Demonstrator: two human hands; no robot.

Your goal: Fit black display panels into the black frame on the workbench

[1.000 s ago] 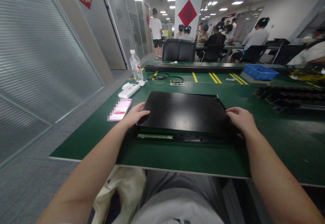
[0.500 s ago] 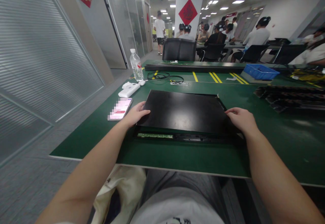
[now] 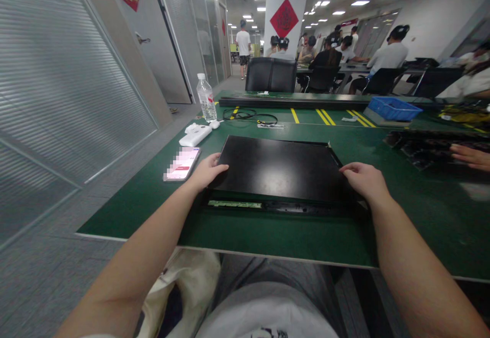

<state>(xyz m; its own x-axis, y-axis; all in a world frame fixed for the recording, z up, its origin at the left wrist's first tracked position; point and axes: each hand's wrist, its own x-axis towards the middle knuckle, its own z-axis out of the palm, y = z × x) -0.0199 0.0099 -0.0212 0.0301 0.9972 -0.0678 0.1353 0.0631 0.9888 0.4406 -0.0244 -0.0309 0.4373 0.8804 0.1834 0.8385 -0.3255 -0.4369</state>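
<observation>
A flat black panel (image 3: 279, 167) lies on the green table (image 3: 268, 233), its near edge raised a little over a frame with a green circuit strip (image 3: 234, 204). My left hand (image 3: 206, 171) grips the panel's left edge, thumb on top. My right hand (image 3: 363, 179) grips its right edge, fingers curled over the corner. Both hands are closed on the panel.
Left of the panel lie a phone (image 3: 181, 163), a white device (image 3: 195, 135) and a water bottle (image 3: 205, 98). Black cables (image 3: 250, 117) and a blue bin (image 3: 391, 108) sit farther back. Another person's hand (image 3: 471, 155) reaches over dark parts at right. Seated people fill the background.
Another person's hand has come into view at the right edge. My hands and the panel have hardly moved.
</observation>
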